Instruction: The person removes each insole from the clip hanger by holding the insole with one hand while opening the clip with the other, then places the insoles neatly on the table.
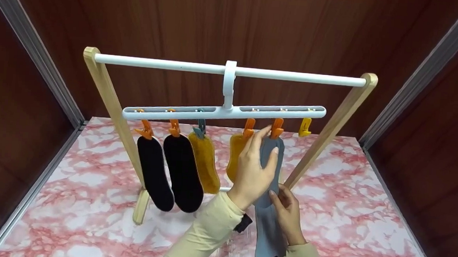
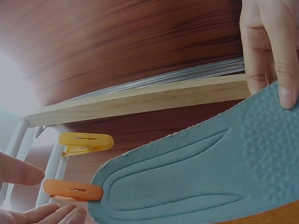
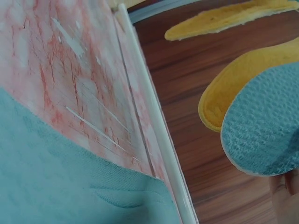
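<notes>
A grey insole (image 1: 272, 155), blue-green in the left wrist view, hangs by its end from an orange clip (image 2: 72, 190). My left hand (image 1: 255, 168) is beside that clip, thumb and fingers spread on either side with a gap showing. Lower down, my right hand (image 1: 287, 211) pinches the insole's edge between thumb and fingers. A second grey insole (image 1: 268, 236) extends below toward me; what supports it is hidden. Left of my left hand a mustard insole (image 1: 234, 154) hangs from another orange clip (image 1: 249, 127), partly covered.
A white hanger (image 1: 194, 113) hooks over the white rod (image 1: 295, 76) of a wooden-legged rack. Its left half carries a mustard insole (image 1: 205, 164) and two black insoles (image 1: 182, 173). At the right end hangs a yellow clip (image 1: 305, 127) with nothing in it.
</notes>
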`<action>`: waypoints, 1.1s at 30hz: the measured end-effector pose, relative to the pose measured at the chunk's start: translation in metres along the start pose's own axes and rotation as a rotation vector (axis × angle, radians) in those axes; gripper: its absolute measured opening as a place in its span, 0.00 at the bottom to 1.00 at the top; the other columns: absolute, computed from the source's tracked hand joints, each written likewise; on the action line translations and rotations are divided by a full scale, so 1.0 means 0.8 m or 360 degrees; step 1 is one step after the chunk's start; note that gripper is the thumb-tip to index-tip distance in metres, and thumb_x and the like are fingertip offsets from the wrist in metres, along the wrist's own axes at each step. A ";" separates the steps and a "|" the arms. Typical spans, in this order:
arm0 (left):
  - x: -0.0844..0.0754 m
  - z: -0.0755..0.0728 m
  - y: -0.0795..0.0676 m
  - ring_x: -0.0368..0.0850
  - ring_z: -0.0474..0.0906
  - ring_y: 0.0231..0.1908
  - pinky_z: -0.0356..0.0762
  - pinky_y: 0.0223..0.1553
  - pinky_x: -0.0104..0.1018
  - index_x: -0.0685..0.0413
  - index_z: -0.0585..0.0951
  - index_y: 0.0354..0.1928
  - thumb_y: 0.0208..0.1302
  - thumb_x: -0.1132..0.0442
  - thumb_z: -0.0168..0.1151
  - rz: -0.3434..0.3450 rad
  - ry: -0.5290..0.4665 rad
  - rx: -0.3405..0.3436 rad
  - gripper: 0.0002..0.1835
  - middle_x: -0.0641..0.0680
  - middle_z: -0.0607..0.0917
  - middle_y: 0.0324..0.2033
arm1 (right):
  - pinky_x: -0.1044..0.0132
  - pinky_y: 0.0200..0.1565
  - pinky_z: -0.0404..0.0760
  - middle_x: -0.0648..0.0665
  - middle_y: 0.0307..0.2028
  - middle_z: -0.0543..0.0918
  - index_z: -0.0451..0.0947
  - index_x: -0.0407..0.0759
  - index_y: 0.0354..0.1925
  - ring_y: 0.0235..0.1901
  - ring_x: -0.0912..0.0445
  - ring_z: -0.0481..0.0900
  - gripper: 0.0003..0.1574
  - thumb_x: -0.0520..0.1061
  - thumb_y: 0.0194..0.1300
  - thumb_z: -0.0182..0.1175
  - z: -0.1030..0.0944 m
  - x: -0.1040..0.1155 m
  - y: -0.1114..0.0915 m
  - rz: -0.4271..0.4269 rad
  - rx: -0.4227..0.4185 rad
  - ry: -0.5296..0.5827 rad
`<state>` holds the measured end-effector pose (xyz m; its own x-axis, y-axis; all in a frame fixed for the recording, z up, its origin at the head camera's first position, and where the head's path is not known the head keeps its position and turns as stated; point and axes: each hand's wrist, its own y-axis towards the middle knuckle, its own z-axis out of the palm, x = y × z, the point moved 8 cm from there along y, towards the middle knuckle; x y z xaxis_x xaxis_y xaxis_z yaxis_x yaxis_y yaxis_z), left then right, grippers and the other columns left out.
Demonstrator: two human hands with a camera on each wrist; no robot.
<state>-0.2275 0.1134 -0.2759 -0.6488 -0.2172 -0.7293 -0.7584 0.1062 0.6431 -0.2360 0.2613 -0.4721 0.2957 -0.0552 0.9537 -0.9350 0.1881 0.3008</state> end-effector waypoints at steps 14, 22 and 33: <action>-0.007 0.006 0.012 0.53 0.71 0.60 0.68 0.65 0.43 0.65 0.63 0.65 0.71 0.62 0.53 -0.0009 -0.0027 0.0048 0.25 0.62 0.72 0.61 | 0.69 0.32 0.75 0.49 0.31 0.80 0.75 0.27 0.47 0.28 0.61 0.75 0.13 0.33 0.64 0.59 0.002 0.016 -0.008 -0.0035 0.0017 -0.0037; -0.010 0.011 0.019 0.52 0.73 0.59 0.68 0.64 0.40 0.66 0.62 0.65 0.72 0.62 0.52 0.0043 0.0001 0.0058 0.25 0.63 0.72 0.60 | 0.70 0.37 0.77 0.51 0.35 0.82 0.74 0.26 0.49 0.32 0.61 0.78 0.15 0.34 0.65 0.58 0.000 0.021 -0.012 0.0007 0.0035 -0.0059; -0.003 0.016 0.027 0.52 0.73 0.58 0.69 0.64 0.37 0.68 0.62 0.65 0.73 0.61 0.50 0.0016 0.0034 0.0072 0.25 0.63 0.72 0.60 | 0.71 0.38 0.78 0.50 0.35 0.83 0.76 0.27 0.47 0.33 0.62 0.79 0.13 0.33 0.64 0.59 0.004 0.030 -0.018 -0.0053 0.0044 -0.0052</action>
<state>-0.2435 0.1290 -0.2635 -0.6555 -0.2364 -0.7172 -0.7540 0.1521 0.6390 -0.2160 0.2540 -0.4539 0.3207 -0.0931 0.9426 -0.9299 0.1583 0.3321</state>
